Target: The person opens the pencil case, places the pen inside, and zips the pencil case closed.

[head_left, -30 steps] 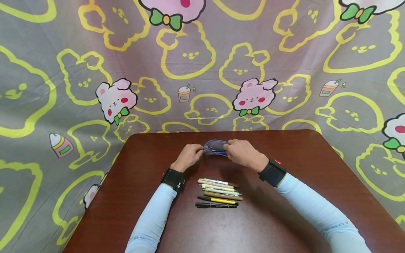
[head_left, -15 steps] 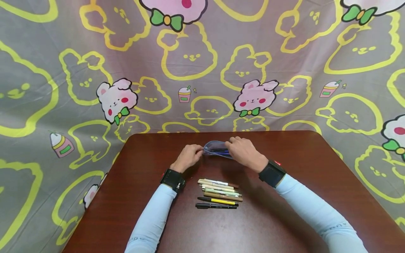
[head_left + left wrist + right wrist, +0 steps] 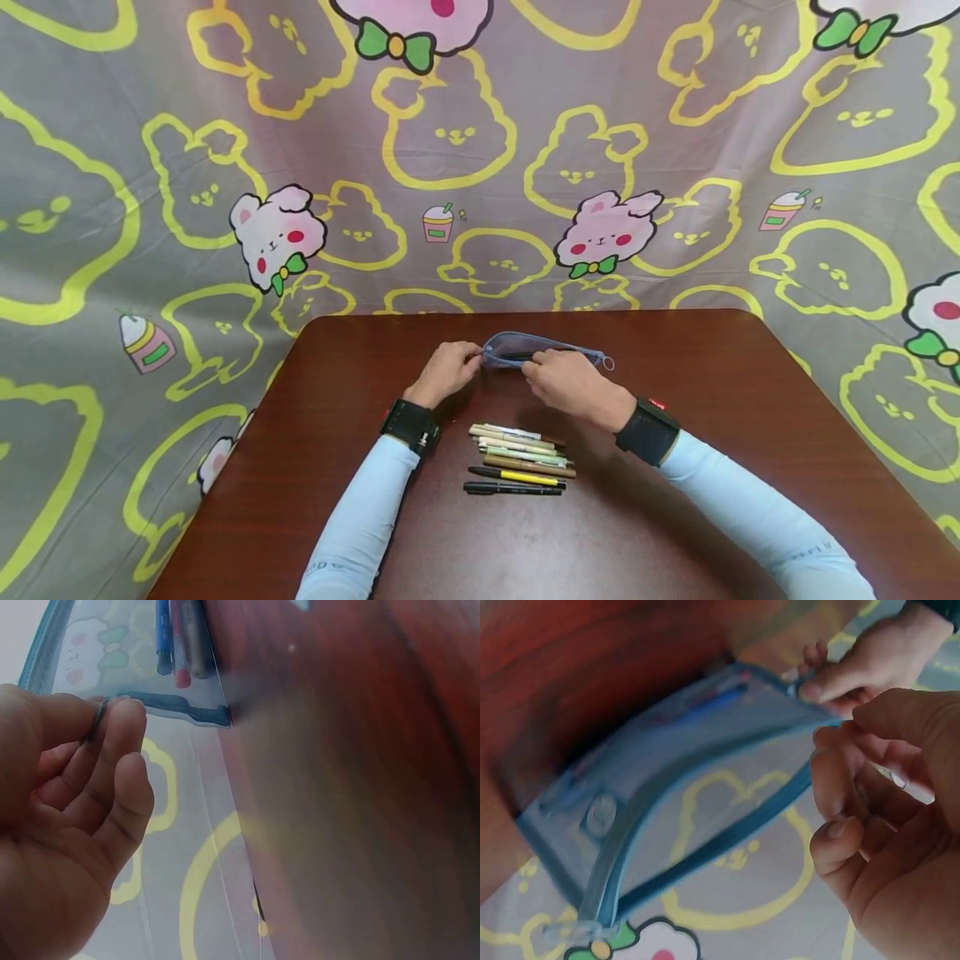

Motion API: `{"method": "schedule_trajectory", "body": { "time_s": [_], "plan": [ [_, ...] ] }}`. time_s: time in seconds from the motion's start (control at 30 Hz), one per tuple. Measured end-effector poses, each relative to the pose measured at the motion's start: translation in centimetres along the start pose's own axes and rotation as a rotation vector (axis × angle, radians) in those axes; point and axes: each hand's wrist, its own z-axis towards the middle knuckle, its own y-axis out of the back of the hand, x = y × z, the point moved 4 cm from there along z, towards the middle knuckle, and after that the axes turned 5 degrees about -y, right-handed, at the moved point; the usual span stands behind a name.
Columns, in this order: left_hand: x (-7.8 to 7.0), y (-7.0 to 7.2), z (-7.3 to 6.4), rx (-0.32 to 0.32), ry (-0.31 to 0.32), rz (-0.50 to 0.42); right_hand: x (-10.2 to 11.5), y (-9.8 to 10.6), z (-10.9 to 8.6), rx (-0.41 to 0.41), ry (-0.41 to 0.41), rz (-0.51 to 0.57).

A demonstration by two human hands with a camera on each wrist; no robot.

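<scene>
A translucent blue mesh pencil case [image 3: 517, 339] is held up at the far side of the table, its zipped mouth gaping. My left hand [image 3: 445, 372] pinches its left corner between thumb and fingers. At the near rim of the mouth, my right hand [image 3: 573, 382] pinches the blue zipper edge [image 3: 780, 732] with thumb and forefinger. Through the mesh in the left wrist view show a blue pen [image 3: 163, 637], a pen with a red tip [image 3: 181, 673] and a grey pen [image 3: 197, 645]. A clear ring pull [image 3: 608, 363] hangs at the case's right end.
Several pens lie in a row nearer to me: beige and green ones [image 3: 525, 448], a brown pen [image 3: 528, 465], a yellow and black pen [image 3: 525, 477] and a black pen [image 3: 513, 488]. A patterned curtain [image 3: 480, 167] rises behind the brown table [image 3: 675, 350].
My right hand has shifted from the case's right part to the near rim, uncovering the right end and its ring. The left hand keeps its grip on the corner; the row of pens lies unchanged.
</scene>
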Motion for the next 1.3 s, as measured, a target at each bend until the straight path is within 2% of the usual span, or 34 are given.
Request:
{"method": "schedule_trajectory", "body": {
  "time_s": [0.17,0.47,0.73,1.07,1.3],
  "plan": [
    [0.0,0.0,0.1,-0.002,0.005,-0.004,1.5,-0.4,-0.2,0.047,0.041,0.018],
    [0.1,-0.1,0.0,0.000,-0.002,-0.034,2.9,-1.6,-0.8,0.221,0.037,0.170],
    [0.1,-0.2,0.2,0.005,0.005,-0.054,3.2,-2.5,-1.2,0.322,0.025,0.253],
    [0.0,-0.3,0.0,0.023,0.012,-0.048,3.8,-3.2,-1.9,0.417,0.027,0.317],
    [-0.1,-0.3,0.2,0.023,0.010,-0.042,3.6,-3.9,-2.0,0.432,0.019,0.307]
  ]
}}
